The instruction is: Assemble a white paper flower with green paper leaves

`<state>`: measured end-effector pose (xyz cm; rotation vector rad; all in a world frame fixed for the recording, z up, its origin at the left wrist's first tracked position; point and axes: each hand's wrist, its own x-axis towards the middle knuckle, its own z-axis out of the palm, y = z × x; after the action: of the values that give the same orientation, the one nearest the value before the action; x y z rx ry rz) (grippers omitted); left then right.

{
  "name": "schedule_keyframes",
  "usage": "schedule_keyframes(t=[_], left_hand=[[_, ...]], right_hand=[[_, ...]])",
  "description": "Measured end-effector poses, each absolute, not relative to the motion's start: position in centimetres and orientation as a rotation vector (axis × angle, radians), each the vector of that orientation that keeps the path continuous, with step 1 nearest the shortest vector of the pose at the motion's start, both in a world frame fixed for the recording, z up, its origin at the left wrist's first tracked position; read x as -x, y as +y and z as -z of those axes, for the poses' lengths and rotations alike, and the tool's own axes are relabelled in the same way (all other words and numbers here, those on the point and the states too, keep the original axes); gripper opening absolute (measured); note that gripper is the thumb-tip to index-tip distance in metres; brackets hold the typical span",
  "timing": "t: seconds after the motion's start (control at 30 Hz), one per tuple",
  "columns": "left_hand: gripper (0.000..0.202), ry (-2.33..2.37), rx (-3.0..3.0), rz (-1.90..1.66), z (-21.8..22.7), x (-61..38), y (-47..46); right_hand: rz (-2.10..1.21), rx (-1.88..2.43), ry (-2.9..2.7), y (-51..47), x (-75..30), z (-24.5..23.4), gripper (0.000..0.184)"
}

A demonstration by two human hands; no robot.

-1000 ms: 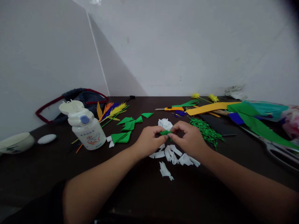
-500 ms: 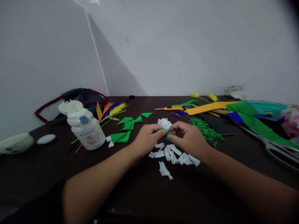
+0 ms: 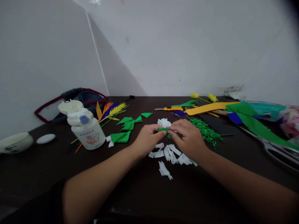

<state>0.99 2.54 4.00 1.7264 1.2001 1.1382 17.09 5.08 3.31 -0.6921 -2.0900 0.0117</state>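
Both my hands meet over the middle of the dark table point(image 3: 130, 196). My left hand point(image 3: 147, 138) and my right hand point(image 3: 188, 137) each pinch one small folded green paper piece point(image 3: 164, 130) between thumb and fingers. Just behind it lies a crumpled white paper ball point(image 3: 164, 122). Several torn white paper scraps point(image 3: 171, 155) lie right under and in front of my hands. Folded green paper triangles point(image 3: 125, 129) lie to the left of my left hand.
A white bottle with its lid flipped open point(image 3: 85, 127) stands at the left, with a bowl point(image 3: 15, 143) and a white oval pebble point(image 3: 46, 138) beyond. A yellow utility knife point(image 3: 171, 109), shredded green paper point(image 3: 205, 130), coloured paper sheets point(image 3: 254, 119) and big scissors point(image 3: 277, 149) lie at the right.
My hands have shifted slightly away from me and closer together, turning the green piece between the fingertips. Everything else on the table has stayed put.
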Motion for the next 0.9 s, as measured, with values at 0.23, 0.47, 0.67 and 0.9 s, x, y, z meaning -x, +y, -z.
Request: schedule_keyframes(t=[0.23,0.47,0.67,0.9], left_hand=[[0.014,1.159,-1.701,-1.076,-3.74,-0.85,2.75],[0.02,1.137,-1.78,-1.035,-3.84,-0.68,2.73],[0.018,1.164,-1.752,-1.112,-4.06,-0.73,2.68],[0.014,1.174,-1.635,-1.158,-4.19,-0.97,2.64]], right_hand=[[-0.091,0.74,-2.084,5.05,-16.94,-3.56,0.009],[-0.26,0.801,-2.075,4.74,-16.79,-3.66,0.012],[-0.331,0.835,-2.033,4.81,-17.04,-3.68,0.012],[-0.345,0.683,-1.973,5.17,-17.25,-3.79,0.017]])
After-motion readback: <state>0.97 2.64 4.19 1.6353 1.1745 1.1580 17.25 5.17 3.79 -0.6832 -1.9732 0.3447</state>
